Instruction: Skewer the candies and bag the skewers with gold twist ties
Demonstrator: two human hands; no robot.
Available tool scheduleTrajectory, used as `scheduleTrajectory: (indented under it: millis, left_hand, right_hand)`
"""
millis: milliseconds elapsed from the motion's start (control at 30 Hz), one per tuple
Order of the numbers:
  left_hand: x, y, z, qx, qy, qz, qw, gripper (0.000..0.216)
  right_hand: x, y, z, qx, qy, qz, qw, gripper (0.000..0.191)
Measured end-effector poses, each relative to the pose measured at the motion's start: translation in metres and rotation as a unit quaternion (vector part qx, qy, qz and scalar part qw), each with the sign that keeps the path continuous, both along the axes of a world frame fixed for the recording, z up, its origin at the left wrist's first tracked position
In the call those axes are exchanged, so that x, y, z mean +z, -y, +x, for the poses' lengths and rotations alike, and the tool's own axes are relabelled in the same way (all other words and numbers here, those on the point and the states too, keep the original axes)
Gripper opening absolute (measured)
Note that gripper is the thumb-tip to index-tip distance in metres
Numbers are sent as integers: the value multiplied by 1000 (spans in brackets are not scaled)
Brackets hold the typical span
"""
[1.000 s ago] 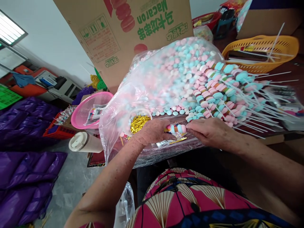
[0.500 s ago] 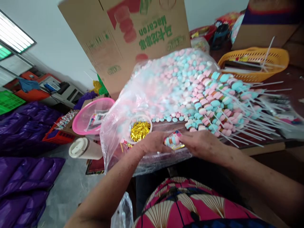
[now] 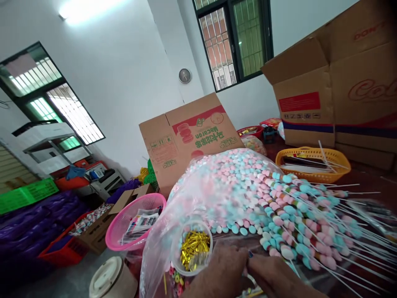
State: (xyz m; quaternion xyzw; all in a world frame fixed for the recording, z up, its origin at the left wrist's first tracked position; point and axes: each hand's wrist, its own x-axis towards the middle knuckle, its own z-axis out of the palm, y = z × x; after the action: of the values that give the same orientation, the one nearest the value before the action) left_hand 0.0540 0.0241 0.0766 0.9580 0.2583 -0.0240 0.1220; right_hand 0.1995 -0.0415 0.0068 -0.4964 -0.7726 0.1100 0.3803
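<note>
My left hand (image 3: 221, 269) and my right hand (image 3: 274, 275) are close together at the lower middle edge, fingers closed. Between and below them shows a little of a wrapped marshmallow candy (image 3: 252, 288), mostly hidden by the fingers. Just left of my left hand stands a clear round tub (image 3: 176, 254) of gold twist ties (image 3: 194, 247). Small coloured ring candies (image 3: 178, 282) lie under the tub's edge. Beyond my hands a large clear bag spills pink, blue and white marshmallows (image 3: 229, 182). Marshmallow skewers (image 3: 310, 219) on white sticks are heaped right of my right hand.
A pink basket (image 3: 113, 236) with printed packets and a lidded beige cup (image 3: 107, 277) stand at left. Behind the bag rises a cardboard box (image 3: 161, 174). A yellow basket (image 3: 338, 174) holds sticks at right, before a larger carton (image 3: 310, 111).
The head view has tilted up, showing more wall and windows and placing my hands lower in frame. The wrapped candy between my hands, plain before, is now mostly covered.
</note>
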Motion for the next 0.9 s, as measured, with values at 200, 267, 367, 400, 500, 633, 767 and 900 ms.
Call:
scheduleTrajectory:
  millis: [200, 267, 367, 400, 500, 633, 767, 900]
  left_hand:
    - [12, 23, -14, 200, 441, -8, 875, 41]
    - [19, 21, -14, 316, 565, -155, 746, 49]
    - [34, 7, -1, 250, 639, -367, 628, 59]
    - [40, 2, 4, 237, 655, -392, 601, 60]
    - [52, -6, 16, 279, 661, -437, 543, 34]
    - [45, 3, 27, 295, 664, -461, 510, 22]
    - [20, 16, 37, 303, 664, -455, 511, 29]
    - [8, 13, 31, 351, 639, -470, 498, 38]
  right_hand:
    - [29, 9, 14, -127, -300, -104, 940, 35]
    - [44, 14, 11, -118, -328, -153, 925, 40]
    - [58, 17, 3, -31, -334, -219, 916, 40]
    - [60, 18, 0, -13, -340, -233, 911, 40]
    - [57, 25, -5, 10, -326, -245, 913, 36]
    - [44, 32, -8, -4, -269, -211, 940, 31]
    - [38, 22, -21, -50, -298, -190, 934, 30]
    - [37, 16, -23, -40, -273, -174, 945, 30]
